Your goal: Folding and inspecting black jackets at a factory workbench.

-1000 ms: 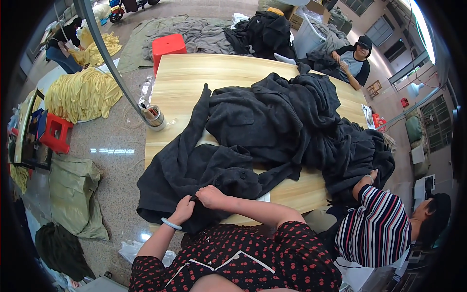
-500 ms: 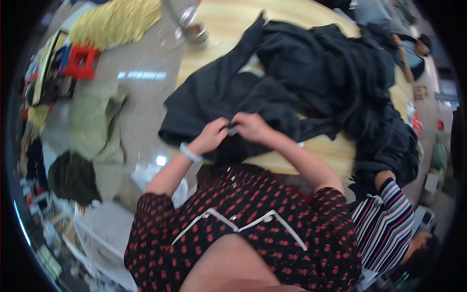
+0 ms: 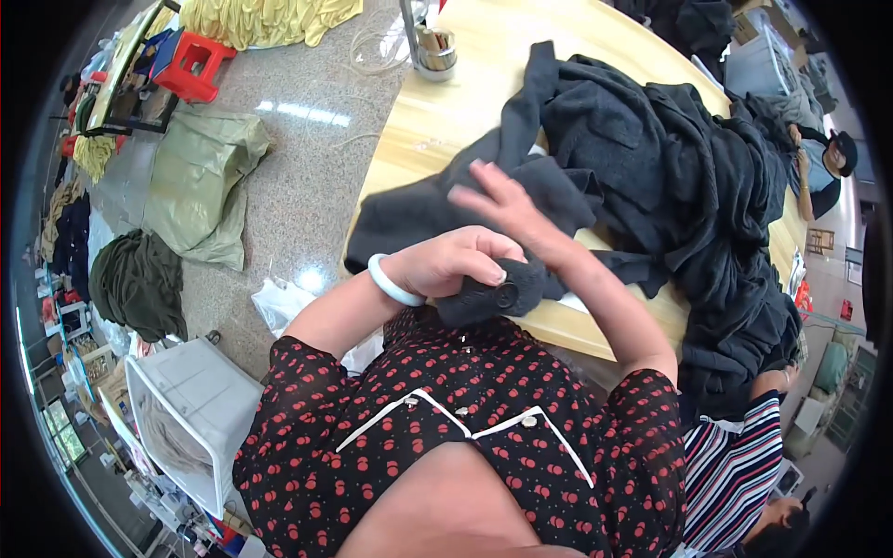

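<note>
The dark knit garment [image 3: 484, 200] lay at the near rounded edge of the pale wooden bench [image 3: 437, 121], bare wood open toward 11 o'clock. The left hand [image 3: 456, 265] had its grip closed on a buttoned fold of that fabric; the right hand [image 3: 502, 205] hovered spread, holding nothing. At 8 o'clock stood a white plastic bin [image 3: 191, 418], contents unclear.

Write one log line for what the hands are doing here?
left hand: grips dark garment cuff with button | right hand: open, raised above garment | wooden table: piled dark clothes
</note>
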